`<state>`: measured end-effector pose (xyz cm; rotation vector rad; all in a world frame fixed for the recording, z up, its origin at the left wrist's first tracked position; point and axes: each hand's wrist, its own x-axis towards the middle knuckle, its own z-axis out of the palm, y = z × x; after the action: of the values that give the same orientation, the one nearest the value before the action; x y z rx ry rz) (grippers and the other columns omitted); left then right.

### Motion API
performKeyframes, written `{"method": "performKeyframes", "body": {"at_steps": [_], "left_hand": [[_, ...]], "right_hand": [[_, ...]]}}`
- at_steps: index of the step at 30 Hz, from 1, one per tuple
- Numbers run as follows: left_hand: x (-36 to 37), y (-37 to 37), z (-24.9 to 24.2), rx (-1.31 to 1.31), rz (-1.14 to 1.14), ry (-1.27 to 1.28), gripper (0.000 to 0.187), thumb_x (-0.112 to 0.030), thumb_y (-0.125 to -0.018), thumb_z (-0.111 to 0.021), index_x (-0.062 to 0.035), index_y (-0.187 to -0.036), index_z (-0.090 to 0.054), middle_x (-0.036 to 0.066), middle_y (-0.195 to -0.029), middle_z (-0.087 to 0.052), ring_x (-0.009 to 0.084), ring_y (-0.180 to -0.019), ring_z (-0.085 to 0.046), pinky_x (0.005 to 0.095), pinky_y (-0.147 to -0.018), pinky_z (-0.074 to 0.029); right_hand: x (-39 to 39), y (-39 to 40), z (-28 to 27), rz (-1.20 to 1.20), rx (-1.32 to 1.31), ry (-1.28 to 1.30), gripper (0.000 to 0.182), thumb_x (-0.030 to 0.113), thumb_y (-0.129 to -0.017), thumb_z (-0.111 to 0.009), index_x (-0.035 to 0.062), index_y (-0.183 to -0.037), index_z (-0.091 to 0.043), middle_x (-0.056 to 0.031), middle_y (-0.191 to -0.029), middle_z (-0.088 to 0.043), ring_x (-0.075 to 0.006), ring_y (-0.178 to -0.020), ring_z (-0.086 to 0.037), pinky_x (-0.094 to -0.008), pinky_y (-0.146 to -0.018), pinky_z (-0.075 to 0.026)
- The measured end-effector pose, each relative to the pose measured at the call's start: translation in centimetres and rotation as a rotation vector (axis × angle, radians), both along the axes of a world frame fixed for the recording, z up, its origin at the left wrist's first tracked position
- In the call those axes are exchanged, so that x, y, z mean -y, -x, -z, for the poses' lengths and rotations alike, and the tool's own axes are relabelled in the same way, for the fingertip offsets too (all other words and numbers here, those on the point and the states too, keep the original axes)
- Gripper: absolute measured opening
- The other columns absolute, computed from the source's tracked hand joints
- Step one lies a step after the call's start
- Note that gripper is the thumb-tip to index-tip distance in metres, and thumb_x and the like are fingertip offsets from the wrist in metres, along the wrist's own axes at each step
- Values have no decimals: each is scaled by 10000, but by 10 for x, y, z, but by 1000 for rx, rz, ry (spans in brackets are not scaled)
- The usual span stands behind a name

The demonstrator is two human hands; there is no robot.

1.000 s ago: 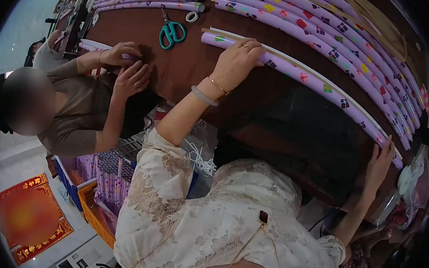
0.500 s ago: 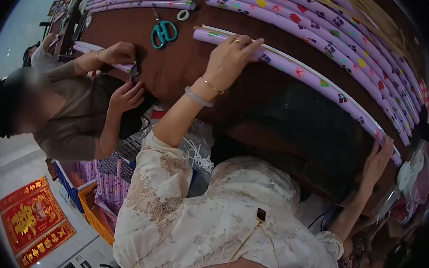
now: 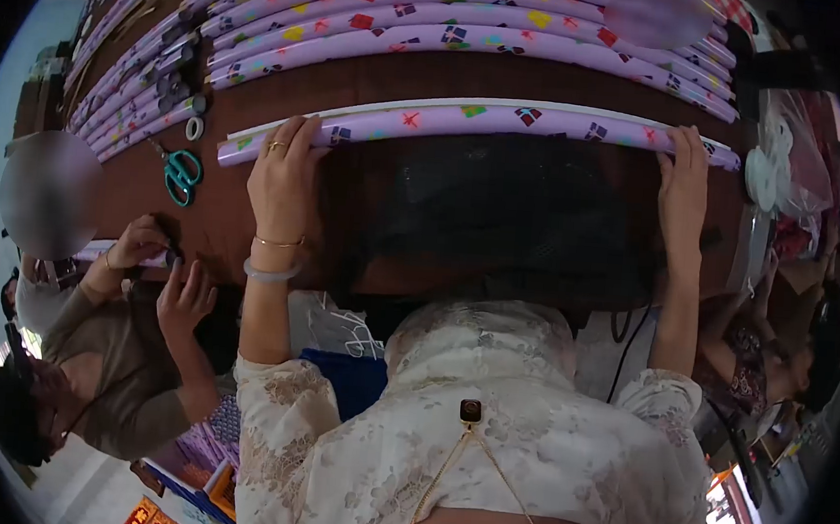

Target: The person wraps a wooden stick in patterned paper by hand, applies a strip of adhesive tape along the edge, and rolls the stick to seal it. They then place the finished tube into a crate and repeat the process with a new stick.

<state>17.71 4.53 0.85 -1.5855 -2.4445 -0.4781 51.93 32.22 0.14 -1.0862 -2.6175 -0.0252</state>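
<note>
A lilac wrapping paper roll (image 3: 488, 123) printed with small colourful gifts lies across the brown table in front of me, a thin white edge or strip showing along its far side. Near its left end, the fingers of my left hand (image 3: 281, 189) curl over it. Towards the other end, my right hand (image 3: 683, 188) grips the same roll, fingers on top and thumb on the near side. My palms' undersides are hidden.
More lilac rolls (image 3: 474, 42) lie side by side beyond mine, with others at the far left. Teal-handled scissors (image 3: 181, 177) and a tape ring (image 3: 194, 128) sit left. A co-worker's hands (image 3: 184, 294) handle something small there. Plastic bags (image 3: 797, 167) hang at the right.
My view has turned, so the roll that ran diagonally now lies nearly level across it. Both hands remain on the roll, near its two ends.
</note>
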Motion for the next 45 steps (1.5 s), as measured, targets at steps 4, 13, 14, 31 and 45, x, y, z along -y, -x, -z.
{"method": "performKeyframes", "body": {"at_steps": [4, 13, 14, 31, 45], "left_hand": [[0, 0, -2, -33, -1, 74, 317, -120, -774, -611, -95, -1089, -576, 107, -1072, -582, 297, -989, -548, 371, -807, -464], [-2, -1, -6, 11, 92, 99, 352, -79, -817, -575, -78, -1167, -535, 141, -1130, -548, 311, -1037, -524, 383, -856, -429], [-3, -2, -5, 6, 75, 103, 365, -88, -820, -576, -81, -1182, -527, 152, -1135, -544, 313, -1041, -523, 384, -865, -424], [-15, -2, -7, -116, 153, 90, 370, -114, -786, -637, -47, -1136, -538, 142, -1093, -524, 322, -1043, -482, 405, -860, -406], [-21, 14, 0, -103, 161, 107, 389, -92, -793, -560, -70, -1180, -518, 152, -1009, -579, 327, -932, -543, 402, -798, -436]], "right_hand": [[2, 0, -6, -11, 23, -27, 305, 49, -821, -544, 75, -1120, -488, -121, -1163, -476, -312, -1166, -412, -401, -961, -352], [-6, -9, 6, -10, -34, -2, 304, 105, -833, -537, 108, -1132, -480, -117, -1177, -466, -295, -1222, -369, -444, -1003, -289], [-7, -10, 8, 20, -32, -15, 304, 105, -833, -537, 108, -1132, -480, -117, -1177, -466, -295, -1222, -369, -444, -1003, -289], [-13, -6, 6, -47, -39, -15, 548, 440, -811, -566, 77, -1206, -456, -163, -1305, -338, -323, -1284, -262, -446, -1078, -176], [-33, 3, 22, -174, -76, 51, 344, 226, -811, -594, 125, -1114, -463, -121, -1107, -443, -289, -1248, -319, -507, -1051, -196]]}}
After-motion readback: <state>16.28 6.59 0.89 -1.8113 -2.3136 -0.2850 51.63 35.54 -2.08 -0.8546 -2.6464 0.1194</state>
